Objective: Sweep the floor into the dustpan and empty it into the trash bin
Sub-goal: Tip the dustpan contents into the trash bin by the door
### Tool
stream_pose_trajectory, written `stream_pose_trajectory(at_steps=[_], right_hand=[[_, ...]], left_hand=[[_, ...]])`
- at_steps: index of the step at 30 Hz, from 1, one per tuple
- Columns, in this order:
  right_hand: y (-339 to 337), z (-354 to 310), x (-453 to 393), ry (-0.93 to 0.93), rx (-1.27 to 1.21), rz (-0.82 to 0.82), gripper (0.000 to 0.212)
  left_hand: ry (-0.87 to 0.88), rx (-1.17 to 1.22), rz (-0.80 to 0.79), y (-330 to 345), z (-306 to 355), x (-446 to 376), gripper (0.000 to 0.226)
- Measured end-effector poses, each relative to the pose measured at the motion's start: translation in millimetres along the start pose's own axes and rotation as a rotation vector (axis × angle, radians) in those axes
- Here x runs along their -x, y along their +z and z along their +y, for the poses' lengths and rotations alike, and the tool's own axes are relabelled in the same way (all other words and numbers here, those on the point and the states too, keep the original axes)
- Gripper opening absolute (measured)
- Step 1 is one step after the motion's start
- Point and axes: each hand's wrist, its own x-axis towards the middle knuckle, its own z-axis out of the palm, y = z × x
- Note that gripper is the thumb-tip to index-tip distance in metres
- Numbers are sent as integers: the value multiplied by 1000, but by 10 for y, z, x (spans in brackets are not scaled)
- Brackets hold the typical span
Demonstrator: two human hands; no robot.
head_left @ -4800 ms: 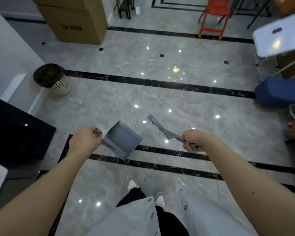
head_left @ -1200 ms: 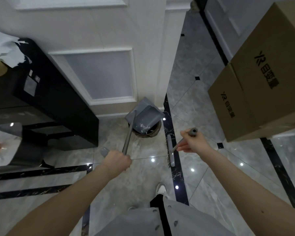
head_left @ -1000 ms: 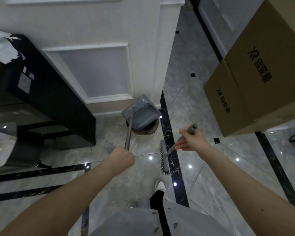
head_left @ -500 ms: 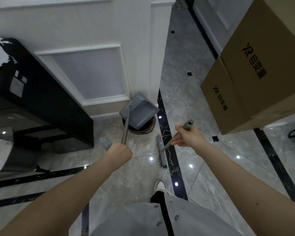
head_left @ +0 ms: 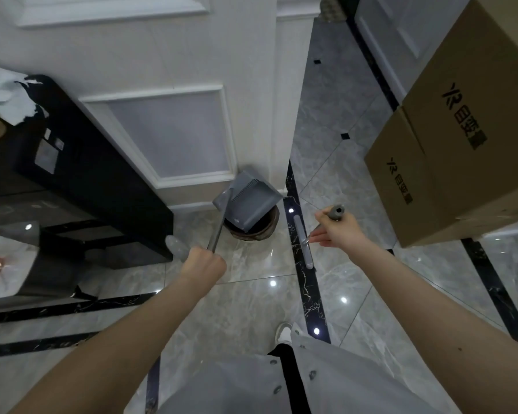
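Observation:
A grey dustpan (head_left: 247, 201) is tipped over the round trash bin (head_left: 268, 227), which stands on the floor against the white wall. The pan covers most of the bin's opening. My left hand (head_left: 204, 264) is closed around the dustpan's long grey handle (head_left: 220, 222), below and left of the bin. My right hand (head_left: 337, 231) grips the top of the grey broom handle, to the right of the bin. The broom head (head_left: 304, 243) hangs over the dark floor stripe, bristles turned away from view.
A black cabinet (head_left: 81, 180) stands left of the bin along the white panelled wall (head_left: 168, 85). Large cardboard boxes (head_left: 449, 150) fill the right side. Glossy grey tile floor (head_left: 251, 309) with dark stripes lies between; my shoe (head_left: 283, 333) is below.
Since 4.8 s ago I have gone from the open floor to the bin. In the last second the dustpan stayed tipped over the bin and the broom head swung up nearer to it.

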Motion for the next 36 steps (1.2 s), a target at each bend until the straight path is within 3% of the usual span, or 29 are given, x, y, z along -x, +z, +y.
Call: stream_pose_trajectory(at_steps=[7, 19, 21, 25, 30, 36], right_hand=[[-15, -33, -5, 30, -9, -14, 31], [-103, 11, -45, 41, 14, -82, 27], [-106, -6, -49, 40, 17, -93, 25], [-125, -45, -62, 27, 31, -90, 19], [-176, -104, -121, 0, 60, -98, 26], [-105, -224, -146, -19, 130, -149, 27]], left_hand=[[67, -24, 16, -130, 109, -42, 23], [-52, 17, 45, -209, 12, -112, 25], [-32, -6, 75, -230, -22, -109, 37], [75, -81, 27, -214, 23, -37, 23], [-86, -52, 111, -328, -183, 52, 19], [-60, -110, 67, -745, -504, 131, 21]])
